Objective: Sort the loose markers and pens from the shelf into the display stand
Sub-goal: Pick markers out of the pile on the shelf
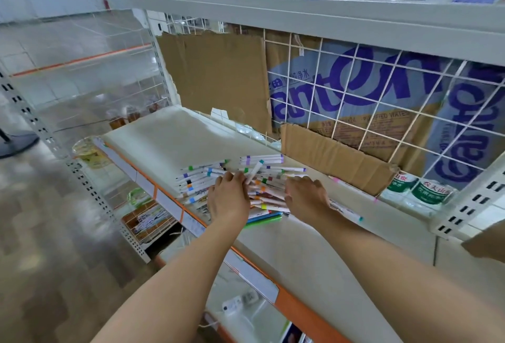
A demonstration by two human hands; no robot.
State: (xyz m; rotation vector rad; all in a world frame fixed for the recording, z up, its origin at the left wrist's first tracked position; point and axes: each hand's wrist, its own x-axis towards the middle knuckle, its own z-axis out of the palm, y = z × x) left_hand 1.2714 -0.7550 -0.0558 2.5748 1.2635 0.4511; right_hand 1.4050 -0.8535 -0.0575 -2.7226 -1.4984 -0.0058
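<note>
Both my forearms reach in from the bottom edge, over the shelf's front edge with its orange strip. Below that edge: blurred stuff on lower shelves, can't identify it.

My left hand is over the left part of the marker pile, fingers curled down; one white marker with a teal cap sticks up tilted right at my fingertips, looks pinched, but the contact is partly hidden by my own hand. My right hand lies on the right part of the pile, knuckles up, fingers bent onto the markers. Can't tell if it's gripping any; the fingertips are out of sight.

The pile sits mid-shelf near the front edge, white barrels with coloured bands, many hidden under my hands. A green pen and a blue one poke out at the near side. One marker trails off right, half covered by my right wrist.

Display stand: not visible anywhere.

Behind the pile, a cardboard flap lies at the shelf's back edge, against a white wire grid. Behind the grid, a printed carton, its lettering cut up by the wires. Green-labelled bottles at the back right corner, partly hidden. Far back, two heads over the top shelf, blurred.
</note>
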